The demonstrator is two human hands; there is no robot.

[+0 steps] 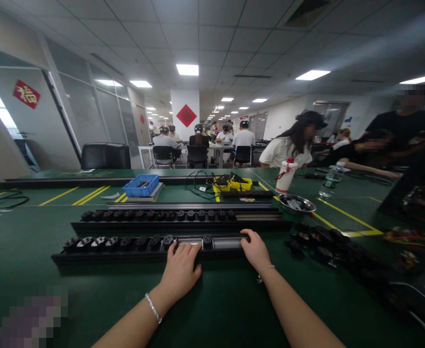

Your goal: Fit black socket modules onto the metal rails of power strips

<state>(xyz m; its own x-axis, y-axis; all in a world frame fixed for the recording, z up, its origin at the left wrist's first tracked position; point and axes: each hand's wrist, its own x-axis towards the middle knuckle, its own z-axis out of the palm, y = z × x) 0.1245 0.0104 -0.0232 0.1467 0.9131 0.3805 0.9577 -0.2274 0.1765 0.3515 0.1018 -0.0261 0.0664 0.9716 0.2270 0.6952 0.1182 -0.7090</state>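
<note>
Yellow-lined green table [219, 309] beneath ceiling lights [187, 70]; left fingers [184, 248], right fingers [251, 235] on black rail [114, 258], grips unclear.

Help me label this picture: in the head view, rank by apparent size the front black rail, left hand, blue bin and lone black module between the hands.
1. Front black rail
2. Left hand
3. Blue bin, which sits farther from the camera
4. Lone black module
</note>
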